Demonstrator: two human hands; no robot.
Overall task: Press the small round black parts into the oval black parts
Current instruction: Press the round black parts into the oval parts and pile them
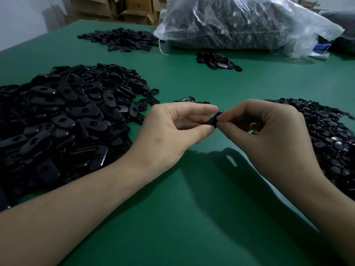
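Your left hand point(172, 129) and right hand point(269, 131) meet above the green counter point(192, 208), both pinching one oval black part point(214, 120) between thumb and fingertips. A large heap of oval black parts point(63, 120) lies to your left; a heap of small round black parts point(332, 135) lies to your right. A clear plastic bag point(240, 24) sits at the far edge.

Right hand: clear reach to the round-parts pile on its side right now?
Probably yes. The round-parts pile lies just beside the right hand, nothing between them. Its fingers are busy, though, pinching the oval part that the left hand holds; it would have to let go first.
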